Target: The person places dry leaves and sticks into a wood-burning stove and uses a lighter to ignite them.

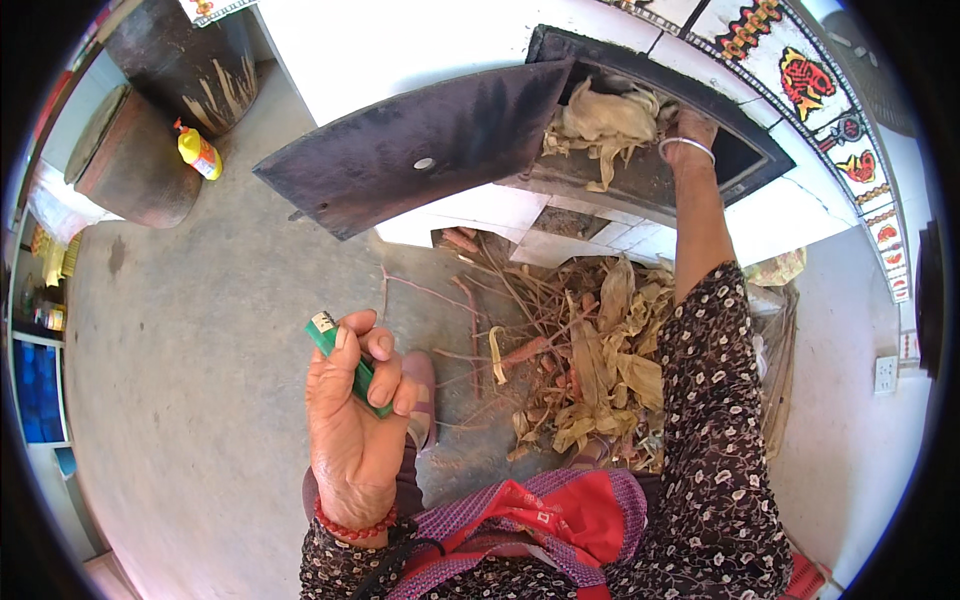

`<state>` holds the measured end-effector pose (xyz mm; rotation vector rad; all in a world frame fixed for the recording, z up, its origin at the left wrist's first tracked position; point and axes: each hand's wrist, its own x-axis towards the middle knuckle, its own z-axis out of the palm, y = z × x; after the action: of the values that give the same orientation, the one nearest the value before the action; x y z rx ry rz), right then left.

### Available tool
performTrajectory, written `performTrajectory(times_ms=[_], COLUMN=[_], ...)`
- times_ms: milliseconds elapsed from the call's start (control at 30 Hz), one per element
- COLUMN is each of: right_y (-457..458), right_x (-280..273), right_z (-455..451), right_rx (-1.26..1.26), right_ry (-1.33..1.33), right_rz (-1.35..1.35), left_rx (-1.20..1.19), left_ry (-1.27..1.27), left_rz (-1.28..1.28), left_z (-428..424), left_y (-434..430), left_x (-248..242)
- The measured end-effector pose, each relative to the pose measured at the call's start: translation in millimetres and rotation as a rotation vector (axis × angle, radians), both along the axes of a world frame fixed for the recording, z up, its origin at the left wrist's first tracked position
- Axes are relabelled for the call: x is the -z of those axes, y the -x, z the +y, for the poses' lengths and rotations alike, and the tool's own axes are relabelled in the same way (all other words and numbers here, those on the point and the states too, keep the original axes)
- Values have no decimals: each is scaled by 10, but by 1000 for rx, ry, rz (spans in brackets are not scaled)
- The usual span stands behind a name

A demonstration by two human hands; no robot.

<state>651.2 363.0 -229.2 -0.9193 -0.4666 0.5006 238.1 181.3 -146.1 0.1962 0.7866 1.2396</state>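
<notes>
My left hand [358, 420] is raised over the floor, its fingers closed around a green lighter [325, 335] whose metal top points up and left. At the upper right, my right hand [688, 129] reaches into the opening of a tiled stove [750, 161], beside a bundle of dry corn husks [611, 120] in that opening. The fingertips are partly hidden, so their grip on the husks cannot be made out. A dark metal door [450, 142] with a pale round spot stands swung out to the left of the opening.
Below the stove, dry husks [619, 360], twigs and corn cobs lie heaped on the concrete floor [217, 337] near my feet. A yellow bottle [199, 152] stands by a brown clay jar [142, 165] at the upper left, next to a larger dark jar [187, 60]. A wall socket [886, 374] is at the right.
</notes>
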Motion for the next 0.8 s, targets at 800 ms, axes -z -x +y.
performTrajectory(times_ms=[800], right_y=[815], right_x=[299], right_z=[501], right_rx=[-67], right_ry=[438], right_rz=[113], left_rx=[-90], left_ry=[64], left_rz=[-21], left_z=[-46], left_y=[301], left_x=[68])
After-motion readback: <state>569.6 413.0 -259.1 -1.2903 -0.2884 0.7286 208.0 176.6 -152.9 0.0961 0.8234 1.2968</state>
